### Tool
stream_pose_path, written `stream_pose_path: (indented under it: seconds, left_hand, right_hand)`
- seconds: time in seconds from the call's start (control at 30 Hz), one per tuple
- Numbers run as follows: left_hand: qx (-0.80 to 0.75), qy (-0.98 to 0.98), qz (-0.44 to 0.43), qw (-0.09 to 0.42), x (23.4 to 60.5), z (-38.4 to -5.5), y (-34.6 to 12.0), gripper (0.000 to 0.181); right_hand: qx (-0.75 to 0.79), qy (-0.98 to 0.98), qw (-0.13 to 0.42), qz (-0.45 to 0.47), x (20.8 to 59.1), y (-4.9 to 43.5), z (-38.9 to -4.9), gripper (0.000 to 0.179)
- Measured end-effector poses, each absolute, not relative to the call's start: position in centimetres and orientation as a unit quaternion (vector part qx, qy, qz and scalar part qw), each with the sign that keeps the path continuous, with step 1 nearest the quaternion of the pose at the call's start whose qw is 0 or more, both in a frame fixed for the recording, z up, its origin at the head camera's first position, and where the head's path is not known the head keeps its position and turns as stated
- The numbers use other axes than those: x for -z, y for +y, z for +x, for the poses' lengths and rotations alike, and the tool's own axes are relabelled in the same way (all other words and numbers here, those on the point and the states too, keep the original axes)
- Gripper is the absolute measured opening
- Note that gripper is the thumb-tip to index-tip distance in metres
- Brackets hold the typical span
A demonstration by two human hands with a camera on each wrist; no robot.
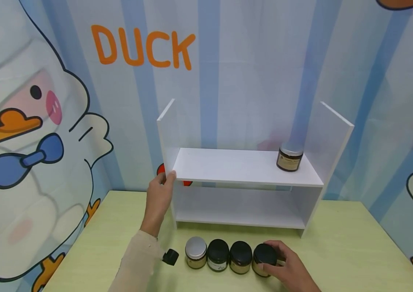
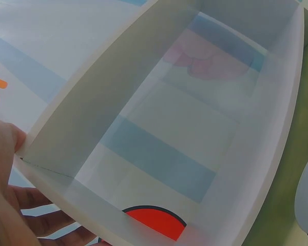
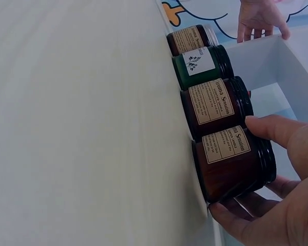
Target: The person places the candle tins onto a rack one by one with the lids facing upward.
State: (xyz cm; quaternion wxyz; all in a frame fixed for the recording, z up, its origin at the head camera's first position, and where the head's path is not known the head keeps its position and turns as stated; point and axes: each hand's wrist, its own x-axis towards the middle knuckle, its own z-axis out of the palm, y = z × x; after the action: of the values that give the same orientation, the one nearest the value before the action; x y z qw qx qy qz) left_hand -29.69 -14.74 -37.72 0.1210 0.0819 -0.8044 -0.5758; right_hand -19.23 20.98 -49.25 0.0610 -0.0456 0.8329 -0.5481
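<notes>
My left hand (image 1: pixel 158 199) grips the left side panel of a white two-tier shelf (image 1: pixel 228 165), thumb at the upper board's front corner and fingers behind the panel. In front of the shelf, my right hand (image 1: pixel 289 264) holds the rightmost scented candle jar (image 1: pixel 264 255) between thumb and fingers. That jar is brown glass with a black lid and tan label (image 3: pixel 227 146). Lined up to its left stand another black-lidded brown jar (image 1: pixel 240 258), a green jar (image 3: pixel 187 72) with a white label, and a silver-lidded jar (image 1: pixel 195 252).
One more silver-lidded candle jar (image 1: pixel 289 157) stands at the right end of the upper board. The shelf rests on a pale yellow-green table (image 1: pixel 348 243). Behind it hangs a striped curtain (image 1: pixel 250 73) with duck drawings. A small black device (image 1: pixel 170 256) sits at the left sleeve.
</notes>
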Motion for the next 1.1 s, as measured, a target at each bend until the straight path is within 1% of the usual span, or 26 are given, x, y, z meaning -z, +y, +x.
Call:
stream_pose_path:
  seconds: [0.33, 0.77, 1.1]
  left_hand:
    - [0.576, -0.804, 0.081, 0.12, 37.84, -29.83, -14.75, 0.061]
    - [0.576, -0.804, 0.083, 0.122, 37.77, -29.65, -14.71, 0.063]
    - [0.579, -0.802, 0.082, 0.124, 37.81, -29.72, -14.65, 0.06]
  right_hand:
    - [0.543, 0.836, 0.051, -0.058, 49.39, 21.01, -19.22, 0.059]
    - [0.554, 0.829, 0.056, -0.047, 49.43, 21.02, -19.24, 0.059]
    - [0.55, 0.833, 0.054, -0.029, 49.31, 20.86, -19.22, 0.058]
